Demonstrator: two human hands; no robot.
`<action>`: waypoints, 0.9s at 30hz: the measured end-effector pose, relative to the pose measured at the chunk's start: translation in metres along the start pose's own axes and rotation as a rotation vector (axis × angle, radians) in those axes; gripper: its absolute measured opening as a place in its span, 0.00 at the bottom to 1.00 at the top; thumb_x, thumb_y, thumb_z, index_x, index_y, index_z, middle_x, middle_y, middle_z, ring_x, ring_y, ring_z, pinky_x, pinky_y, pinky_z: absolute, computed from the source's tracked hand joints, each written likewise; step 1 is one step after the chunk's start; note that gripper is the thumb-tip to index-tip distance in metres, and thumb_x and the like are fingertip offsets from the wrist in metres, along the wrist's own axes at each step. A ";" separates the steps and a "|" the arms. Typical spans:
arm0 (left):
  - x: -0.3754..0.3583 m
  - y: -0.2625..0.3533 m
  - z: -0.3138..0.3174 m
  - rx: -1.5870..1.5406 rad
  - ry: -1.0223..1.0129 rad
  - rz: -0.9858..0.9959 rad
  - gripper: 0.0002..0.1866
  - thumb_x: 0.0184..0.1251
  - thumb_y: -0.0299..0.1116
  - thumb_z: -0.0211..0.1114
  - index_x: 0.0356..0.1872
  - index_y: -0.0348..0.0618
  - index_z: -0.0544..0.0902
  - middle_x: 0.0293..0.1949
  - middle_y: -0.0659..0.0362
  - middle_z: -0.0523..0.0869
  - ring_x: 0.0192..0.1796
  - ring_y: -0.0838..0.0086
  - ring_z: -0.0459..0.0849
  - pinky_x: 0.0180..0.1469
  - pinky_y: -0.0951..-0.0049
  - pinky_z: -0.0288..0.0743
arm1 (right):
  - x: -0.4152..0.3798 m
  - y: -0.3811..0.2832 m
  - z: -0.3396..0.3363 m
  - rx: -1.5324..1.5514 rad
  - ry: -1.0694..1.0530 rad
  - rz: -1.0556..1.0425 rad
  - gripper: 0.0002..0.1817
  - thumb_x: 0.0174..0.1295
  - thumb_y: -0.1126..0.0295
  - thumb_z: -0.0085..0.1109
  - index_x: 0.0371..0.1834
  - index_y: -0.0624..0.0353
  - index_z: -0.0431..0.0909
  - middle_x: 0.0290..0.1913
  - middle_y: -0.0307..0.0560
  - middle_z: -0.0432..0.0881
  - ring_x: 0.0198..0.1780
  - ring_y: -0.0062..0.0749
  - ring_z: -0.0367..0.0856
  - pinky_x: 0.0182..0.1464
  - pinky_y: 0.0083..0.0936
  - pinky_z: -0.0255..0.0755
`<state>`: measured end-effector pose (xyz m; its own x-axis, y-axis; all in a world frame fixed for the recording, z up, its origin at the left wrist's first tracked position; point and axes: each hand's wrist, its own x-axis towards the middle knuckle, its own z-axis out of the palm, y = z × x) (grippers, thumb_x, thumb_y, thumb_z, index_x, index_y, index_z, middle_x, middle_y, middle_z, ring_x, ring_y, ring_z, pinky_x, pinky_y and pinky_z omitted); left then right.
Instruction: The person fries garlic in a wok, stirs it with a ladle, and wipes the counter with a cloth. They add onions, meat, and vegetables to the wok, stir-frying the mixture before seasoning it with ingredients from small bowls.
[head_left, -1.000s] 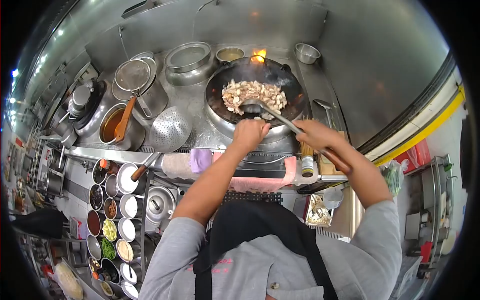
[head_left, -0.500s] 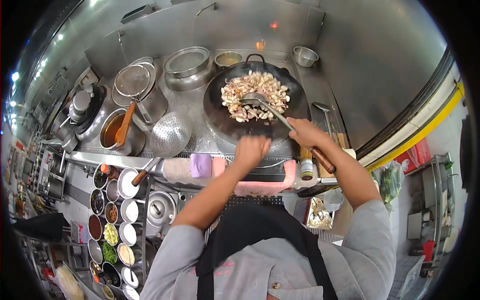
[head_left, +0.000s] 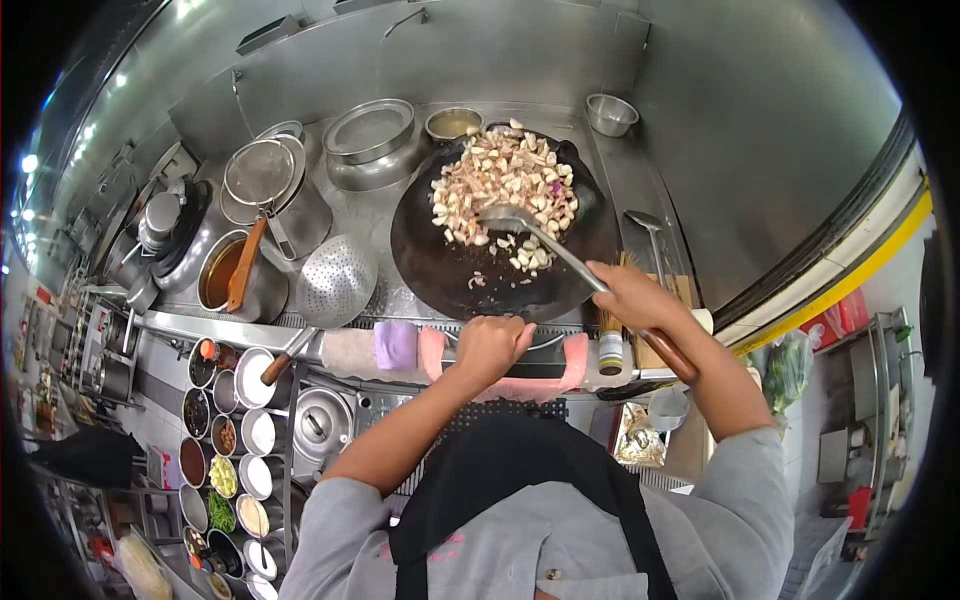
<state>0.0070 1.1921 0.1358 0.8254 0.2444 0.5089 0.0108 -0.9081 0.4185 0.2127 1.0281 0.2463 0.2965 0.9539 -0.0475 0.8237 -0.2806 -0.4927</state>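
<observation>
My right hand (head_left: 640, 300) is wrapped round the wooden-ended handle of a long metal ladle (head_left: 565, 258). The ladle's bowl rests among pale pieces that look like garlic cloves (head_left: 505, 180), a few purplish, inside a black wok (head_left: 440, 265). The heap lies toward the far side of the wok, with some pieces in the air or at the far rim. At the wok's near edge my left hand (head_left: 490, 350) is closed in a fist; its grip on the near rim or handle is partly hidden. A pink cloth (head_left: 530, 387) hangs just below that hand.
Left of the wok are a perforated strainer (head_left: 340, 280), a pot of brown liquid (head_left: 212, 283) and a lidded pot (head_left: 365, 165). Several seasoning containers (head_left: 258, 430) stand lower left. A spatula (head_left: 652, 235), brush (head_left: 611, 345) and steel bowl (head_left: 612, 115) are at right.
My left hand and the wok have come toward my body. The pieces are tossed toward the far rim, some airborne. My right hand has shifted slightly down and right with the ladle.
</observation>
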 end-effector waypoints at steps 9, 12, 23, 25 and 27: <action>0.063 -0.028 0.034 0.057 0.106 -0.016 0.18 0.67 0.42 0.64 0.19 0.42 0.79 0.22 0.48 0.82 0.29 0.48 0.82 0.33 0.50 0.74 | 0.054 0.037 0.023 -0.168 -0.003 0.015 0.23 0.60 0.68 0.57 0.56 0.70 0.73 0.47 0.70 0.82 0.52 0.65 0.80 0.56 0.46 0.73; 0.020 -0.010 0.022 0.073 0.020 -0.002 0.16 0.66 0.40 0.65 0.19 0.45 0.79 0.22 0.52 0.83 0.26 0.54 0.83 0.35 0.54 0.75 | 0.030 0.034 0.012 -0.015 0.103 -0.015 0.20 0.60 0.68 0.56 0.53 0.69 0.73 0.45 0.70 0.82 0.51 0.67 0.79 0.53 0.49 0.73; 0.084 -0.078 0.074 0.111 0.087 -0.015 0.18 0.68 0.43 0.63 0.20 0.44 0.78 0.24 0.51 0.83 0.32 0.52 0.82 0.40 0.53 0.70 | 0.006 0.101 0.040 0.042 0.154 -0.052 0.32 0.62 0.69 0.56 0.70 0.71 0.64 0.42 0.66 0.84 0.40 0.57 0.85 0.45 0.42 0.78; 0.085 -0.085 0.080 0.108 0.070 -0.013 0.18 0.71 0.43 0.61 0.22 0.44 0.78 0.25 0.52 0.83 0.34 0.52 0.82 0.41 0.52 0.69 | 0.015 0.096 0.038 0.483 0.179 0.239 0.32 0.64 0.70 0.56 0.72 0.70 0.63 0.33 0.57 0.82 0.29 0.44 0.82 0.32 0.37 0.77; 0.087 -0.086 0.081 0.101 0.067 -0.023 0.18 0.71 0.43 0.61 0.22 0.44 0.78 0.25 0.52 0.83 0.33 0.53 0.82 0.42 0.52 0.70 | 0.027 0.100 0.047 0.765 0.279 0.363 0.32 0.66 0.72 0.54 0.74 0.68 0.61 0.23 0.41 0.73 0.15 0.22 0.70 0.14 0.26 0.66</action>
<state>0.1235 1.2638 0.0835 0.7847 0.2844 0.5508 0.0887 -0.9309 0.3544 0.2803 1.0306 0.1549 0.6656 0.7311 -0.1496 0.1372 -0.3170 -0.9384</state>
